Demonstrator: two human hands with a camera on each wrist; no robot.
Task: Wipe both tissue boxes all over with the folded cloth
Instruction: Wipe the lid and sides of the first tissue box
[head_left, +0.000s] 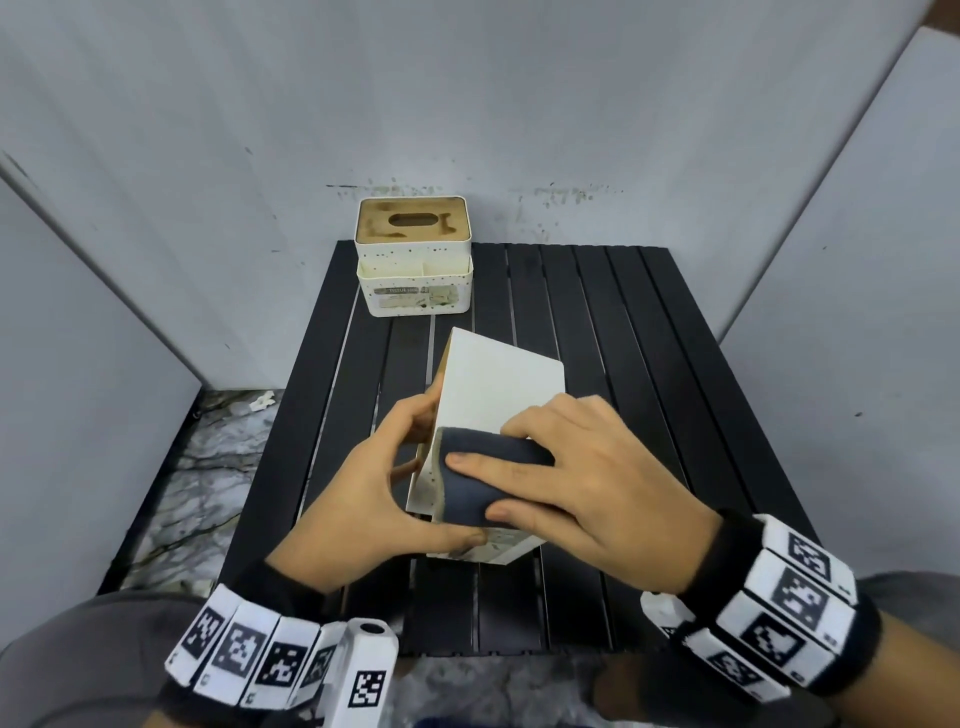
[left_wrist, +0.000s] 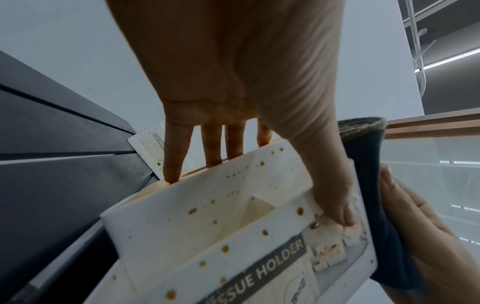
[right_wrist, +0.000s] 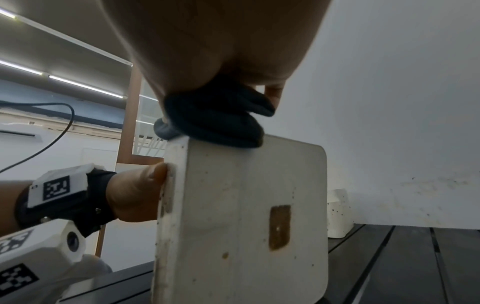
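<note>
A stained white tissue box (head_left: 498, 384) stands tipped on its side in the middle of the black slatted table (head_left: 623, 338). My left hand (head_left: 379, 467) grips its left end, fingers (left_wrist: 213, 148) hooked over the far edge and thumb on the labelled front (left_wrist: 207, 226). My right hand (head_left: 587, 467) holds the folded dark cloth (head_left: 483, 467) and presses it onto the box's upper near edge. The cloth (right_wrist: 213, 121) is bunched under the palm on top of the box (right_wrist: 233, 216). The second tissue box (head_left: 415, 254), with a wooden lid, stands upright at the back of the table.
Grey walls close in the table at the back and both sides. Marble floor (head_left: 208, 467) shows to the left of the table. The right half of the slatted top is bare. The second box (right_wrist: 337, 214) sits behind the held one.
</note>
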